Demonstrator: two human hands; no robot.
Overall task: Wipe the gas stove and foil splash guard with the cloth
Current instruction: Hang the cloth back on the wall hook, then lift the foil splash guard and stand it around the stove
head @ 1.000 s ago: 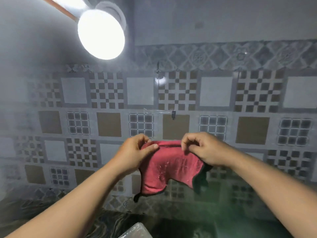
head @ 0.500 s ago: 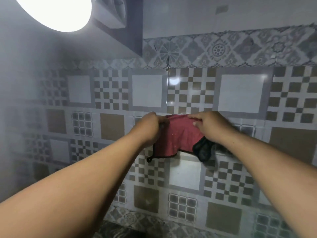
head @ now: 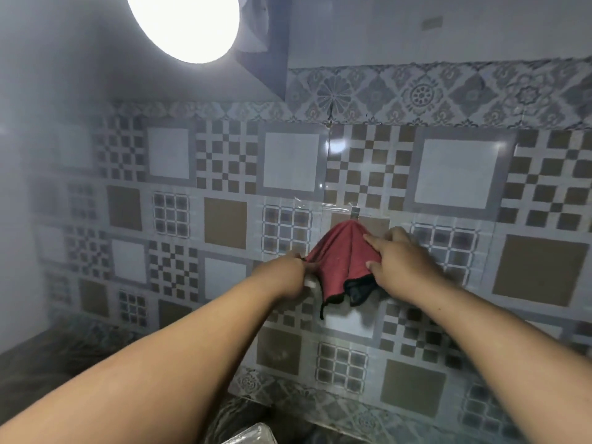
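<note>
A red cloth [head: 339, 261] with a dark edge hangs in a peak from a small hook [head: 355, 212] on the tiled wall. My left hand [head: 288, 277] pinches the cloth's lower left edge. My right hand [head: 400, 261] rests on its right side, fingers and thumb holding the fabric against the wall. A crumpled piece of foil [head: 253, 435] shows at the bottom edge. The gas stove is out of sight.
The patterned tile wall [head: 224, 219] fills the view, with a clear plastic strip taped by the hook. A bright round lamp [head: 185, 24] glares at the top left. A dark marbled counter [head: 41, 357] runs along the bottom left.
Both hands lifted the cloth up to the hook; its top now hangs in a peak from it. The hands have slid down to the cloth's lower sides.
</note>
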